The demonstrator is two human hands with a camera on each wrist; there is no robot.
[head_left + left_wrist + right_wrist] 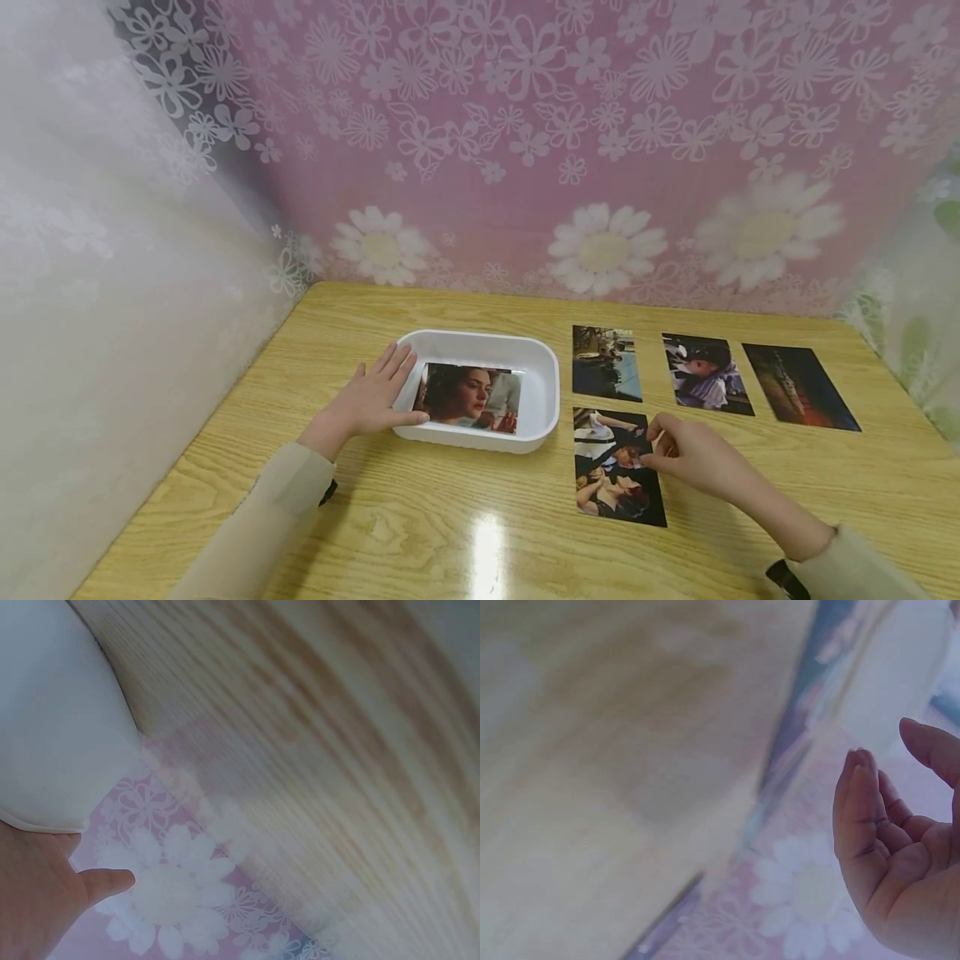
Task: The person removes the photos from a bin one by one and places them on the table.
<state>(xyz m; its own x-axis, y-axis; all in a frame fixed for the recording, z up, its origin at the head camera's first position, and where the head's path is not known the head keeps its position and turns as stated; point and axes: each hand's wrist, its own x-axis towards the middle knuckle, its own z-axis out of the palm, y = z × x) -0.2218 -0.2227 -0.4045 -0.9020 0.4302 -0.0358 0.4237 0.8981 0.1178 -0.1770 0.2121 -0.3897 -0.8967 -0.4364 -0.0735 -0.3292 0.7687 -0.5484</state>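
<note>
A white plastic tray point(542, 379) stands left of centre on the table, with a photo print point(467, 400) of a face lying inside. My left hand point(369, 398) rests on the tray's left end, fingers spread and straight, its thumb over the near rim. At the right edge of a photo print of two people point(611, 467) is my right hand point(701, 457). The right wrist view shows this hand's fingers point(855, 817) loosely bent, with a gap to the thumb and nothing between them. That photo lies flat, just right of the tray.
Behind the right hand lie three more photo prints: a harbour-like scene point(607, 364), a person in a dark cap point(707, 373) and a dark night scene point(801, 387). The wood-grain table point(420, 517) meets a pink floral curtain point(480, 167) at the back and a pale one at the left.
</note>
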